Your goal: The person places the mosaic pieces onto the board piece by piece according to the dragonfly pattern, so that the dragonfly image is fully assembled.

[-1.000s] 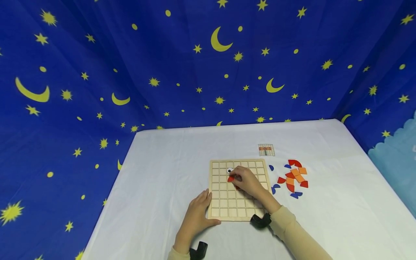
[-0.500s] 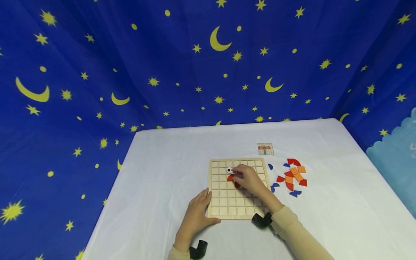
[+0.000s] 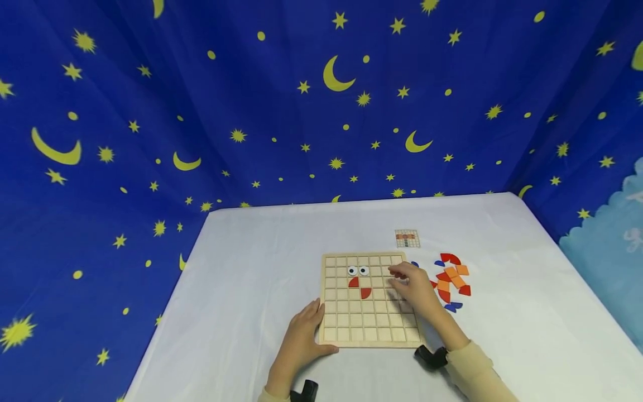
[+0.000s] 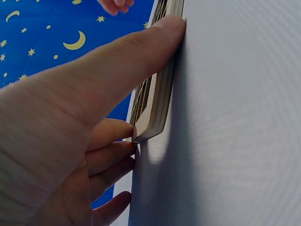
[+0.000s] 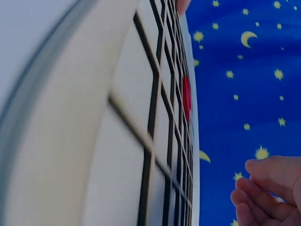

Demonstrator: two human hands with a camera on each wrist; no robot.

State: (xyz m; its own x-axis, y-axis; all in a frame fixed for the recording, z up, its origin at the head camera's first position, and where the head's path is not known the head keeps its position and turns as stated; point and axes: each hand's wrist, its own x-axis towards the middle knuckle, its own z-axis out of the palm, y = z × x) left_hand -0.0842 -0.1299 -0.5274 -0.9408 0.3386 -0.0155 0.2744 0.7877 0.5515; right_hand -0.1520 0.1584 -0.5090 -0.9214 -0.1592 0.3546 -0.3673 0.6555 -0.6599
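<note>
A square wooden grid board (image 3: 372,338) lies on the white table. My left hand (image 3: 301,335) steadies its near left corner, fingertips at the left side and the thumb (image 4: 160,33) along the front edge. On the board, two round eye pieces (image 3: 353,271) sit side by side in upper cells. Below them are one red quarter-circle tile (image 3: 354,283) and, diagonally lower, another red tile (image 3: 365,293). My right hand (image 3: 417,287) is over the board's right side, thumb and fingers apart, holding nothing; the right wrist view shows its bent fingers (image 5: 263,202) in the air.
Right of the board lies a loose group of red tiles (image 3: 465,290), orange squares (image 3: 462,270) and blue half-round tiles (image 3: 454,306), partly behind my right hand. A small pattern card (image 3: 407,238) lies beyond the board. A blue star-printed curtain (image 3: 281,100) stands behind the table.
My right hand has let go of the second eye piece and moved right, uncovering it and the red tiles. My left hand keeps its place at the corner. The head view has tilted slightly.
</note>
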